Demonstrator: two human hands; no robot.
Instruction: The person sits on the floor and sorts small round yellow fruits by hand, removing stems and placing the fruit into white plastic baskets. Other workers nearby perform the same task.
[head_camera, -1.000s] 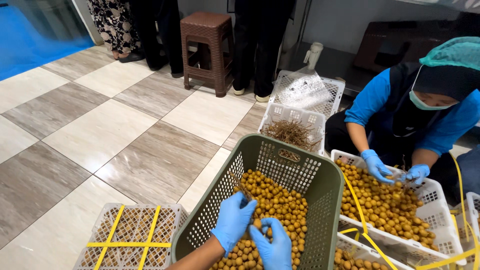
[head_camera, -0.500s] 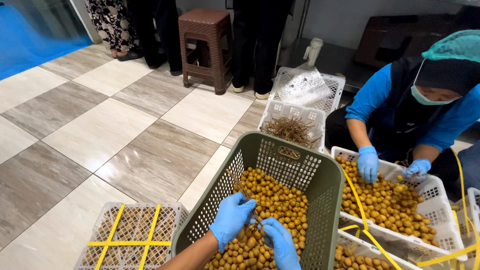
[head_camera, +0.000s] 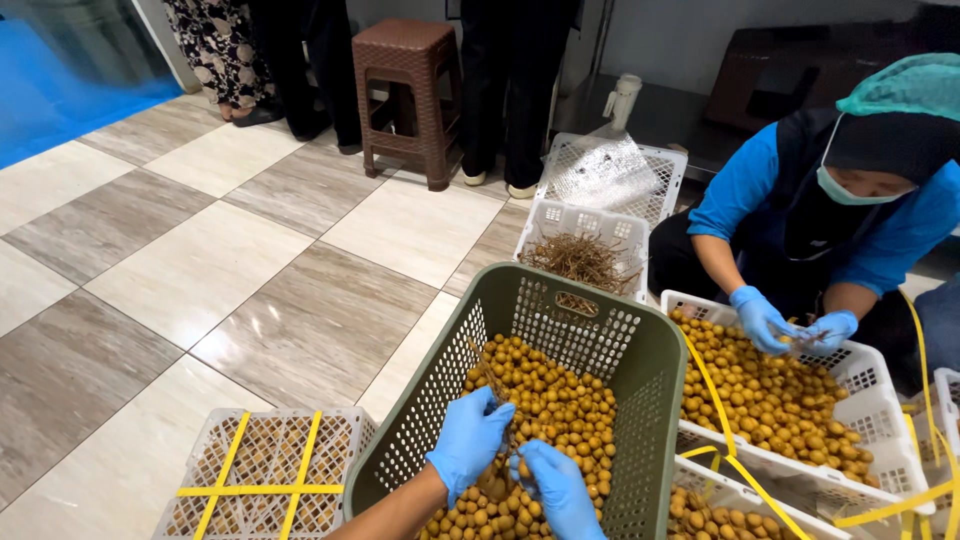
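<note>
A green plastic basket (head_camera: 600, 330) in front of me is filled with small round yellow-brown fruits (head_camera: 555, 400). Both my hands wear blue gloves and are inside it, close together. My left hand (head_camera: 468, 440) pinches a thin brown stem with fruits at its fingertips. My right hand (head_camera: 555, 490) closes on the same cluster just below it. Which fruits each finger touches is hidden by the gloves.
A white crate with yellow straps (head_camera: 265, 485) lies at lower left. A white crate of fruits (head_camera: 800, 410) sits to the right, where a seated person's gloved hands (head_camera: 785, 325) work. Beyond are a crate of bare twigs (head_camera: 585, 255), a brown stool (head_camera: 410, 90) and standing people's legs.
My hands have shifted slightly nearer within the basket and come together on a stem. The seated person's hands moved across their crate.
</note>
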